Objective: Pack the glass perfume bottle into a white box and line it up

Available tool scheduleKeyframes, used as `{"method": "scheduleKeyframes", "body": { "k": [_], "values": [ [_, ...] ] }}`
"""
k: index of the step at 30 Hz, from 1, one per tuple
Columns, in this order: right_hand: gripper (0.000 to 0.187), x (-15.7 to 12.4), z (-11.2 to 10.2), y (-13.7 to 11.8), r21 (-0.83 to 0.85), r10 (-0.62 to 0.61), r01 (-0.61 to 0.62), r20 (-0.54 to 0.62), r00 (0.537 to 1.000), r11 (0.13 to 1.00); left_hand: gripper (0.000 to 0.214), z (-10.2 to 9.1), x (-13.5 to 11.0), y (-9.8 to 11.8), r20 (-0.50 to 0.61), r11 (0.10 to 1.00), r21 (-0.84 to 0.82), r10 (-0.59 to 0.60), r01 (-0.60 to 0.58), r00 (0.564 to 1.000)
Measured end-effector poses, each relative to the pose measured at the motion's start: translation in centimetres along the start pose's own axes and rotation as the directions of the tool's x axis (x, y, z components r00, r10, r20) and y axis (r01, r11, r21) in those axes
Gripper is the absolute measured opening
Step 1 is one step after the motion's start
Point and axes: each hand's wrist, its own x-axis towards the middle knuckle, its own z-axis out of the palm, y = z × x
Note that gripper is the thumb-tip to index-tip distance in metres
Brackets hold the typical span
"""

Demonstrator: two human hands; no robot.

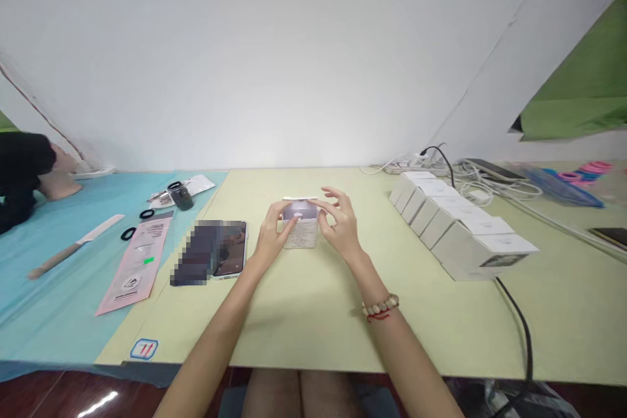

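A small whitish box [300, 235] with fine print on its front stands on the yellow table in front of me. Its top flap [300, 198] is raised, and a pale lilac inside or inner panel shows below it. My left hand [271, 233] grips the box's left side, the thumb across the front near the opening and the fingers behind. On the right side, my right hand [339, 222] has its index fingertip at the flap and its thumb against the box edge, with the other fingers lifted. A beaded bracelet [381, 307] is on my right wrist.
A row of several white boxes [453, 219] stands to the right, with cables [482, 189] behind. Left lie a phone [231, 249], a pink packet [137, 268], a knife [78, 245], a black jar [180, 196] and black rings [128, 234]. A wall [304, 78] rises behind.
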Motion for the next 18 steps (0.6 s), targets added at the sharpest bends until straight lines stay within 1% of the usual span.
{"method": "scheduleKeyframes", "body": {
  "k": [2,4,6,9,11,13,14,16,18],
  "values": [
    [0.028,0.0,0.0,0.0,0.021,0.004,-0.004,-0.004,1.000,1.000,0.037,-0.1,0.0,-0.3,0.032,0.999,0.033,0.009,-0.010,0.999],
    [0.028,0.1,0.0,-0.1,0.034,0.001,0.000,-0.005,1.000,0.999,0.037,-0.2,0.0,-0.7,0.065,0.998,0.064,0.018,-0.023,0.998],
    [0.034,0.1,0.0,-0.1,0.019,-0.007,0.007,-0.001,1.000,1.000,0.037,-0.2,0.0,-1.0,0.079,0.997,0.076,0.022,-0.029,0.997],
    [0.043,0.2,-0.1,-0.2,-0.025,-0.014,0.015,0.010,1.000,1.000,0.039,-0.3,0.0,-1.1,0.070,0.998,0.061,0.014,-0.018,0.997],
    [0.040,0.3,-0.2,-0.3,-0.030,-0.010,0.011,0.010,1.000,1.000,0.038,-0.4,-0.1,-1.0,0.078,0.998,0.057,0.007,-0.011,0.997],
    [0.031,0.3,-0.2,-0.5,-0.011,-0.005,0.005,-0.010,1.000,1.000,0.035,-0.3,-0.1,-1.0,0.089,0.998,0.065,0.003,-0.008,0.996],
    [0.026,0.3,-0.2,-0.5,0.003,-0.001,0.002,-0.027,1.000,1.000,0.034,-0.2,-0.2,-1.1,0.082,0.998,0.061,0.012,-0.017,0.997],
    [0.021,0.3,-0.2,-0.6,0.024,-0.003,0.004,-0.052,0.999,1.000,0.034,0.1,-0.3,-1.3,0.024,0.998,0.037,0.040,-0.041,0.999],
    [0.022,0.3,-0.1,-0.6,0.019,-0.024,0.025,-0.046,0.999,1.000,0.036,0.2,-0.3,-1.4,-0.031,0.998,0.013,0.057,-0.057,0.998]
  ]
}}
